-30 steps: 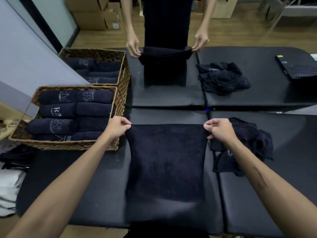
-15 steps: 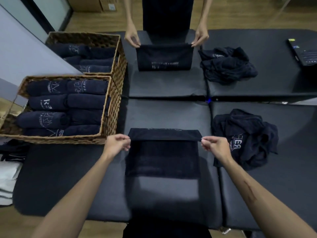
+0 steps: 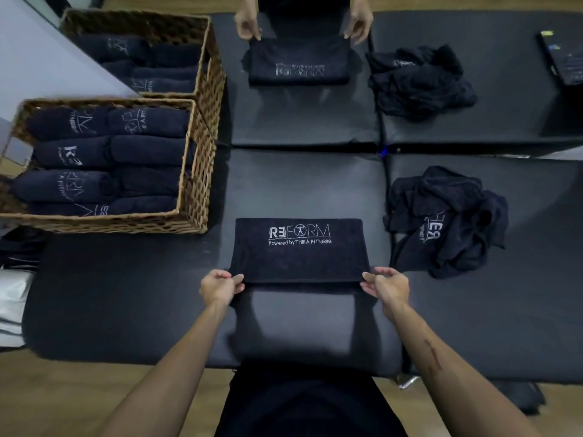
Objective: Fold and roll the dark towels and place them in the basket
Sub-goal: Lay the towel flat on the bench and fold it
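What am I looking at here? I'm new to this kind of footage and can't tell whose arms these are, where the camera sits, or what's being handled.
There is no machine: the one picture comes from a camera worn on a person's head, looking down at their own two bare arms. The left hand and right hand each pinch a near corner of a folded dark towel with white REFORM lettering, lying flat on a black padded table. To the left stands a wicker basket already holding rolled towels, with a second basket behind it. To the right lies a crumpled pile of unfolded towels. Across the table a second person's hands hold another towel, with their own pile beside it.
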